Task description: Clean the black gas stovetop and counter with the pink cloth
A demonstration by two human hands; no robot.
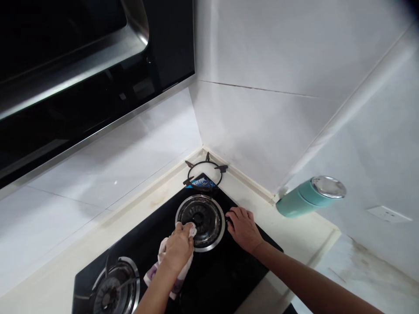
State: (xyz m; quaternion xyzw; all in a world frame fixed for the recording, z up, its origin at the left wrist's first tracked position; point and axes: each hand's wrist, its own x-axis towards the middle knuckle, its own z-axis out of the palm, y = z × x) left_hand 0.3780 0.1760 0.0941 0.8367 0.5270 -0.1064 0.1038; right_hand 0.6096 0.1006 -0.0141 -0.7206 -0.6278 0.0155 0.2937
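Note:
My left hand (180, 246) is closed on a white cloth with purplish patches (163, 260). A bunched corner of it sticks out past my fingertips at the lower left rim of the round burner (199, 222). The rest of the cloth hangs under my wrist over the black glass stove top (209, 283). To the burner's right, my right hand (242, 226) has its fingers curled in at the stove's edge. A small dark bit shows between thumb and fingers; what it is I cannot make out. The burner's pan support (204, 162) lies off it, at the back corner.
A second burner (113, 288) with its support stands at the lower left. On the pale counter (281, 235) to the right is a teal canister with a silvery lid (299, 199). A black range hood (170, 48) overhangs the left side. White walls (255, 122) meet behind the stove.

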